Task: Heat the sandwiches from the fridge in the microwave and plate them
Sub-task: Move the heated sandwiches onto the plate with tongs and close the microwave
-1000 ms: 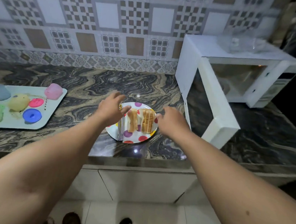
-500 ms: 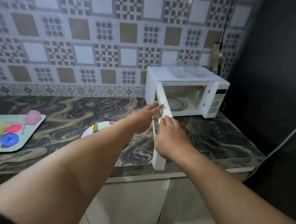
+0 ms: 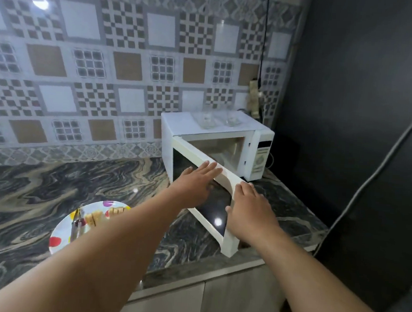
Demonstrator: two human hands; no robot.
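Both hands now press the microwave door half shut.

We stand in a tiled kitchen corner.
We see a patchwork brown, white and grey tiled backsplash, a swirled black-and-beige marble countertop, pale cabinet fronts below, and a dark wall rightward.

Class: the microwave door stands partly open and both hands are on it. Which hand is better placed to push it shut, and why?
Probably the left hand: its straight fingers lie flat on the outer face of the microwave door, so it can push. The right hand rests at the door's free edge, on the cavity side.
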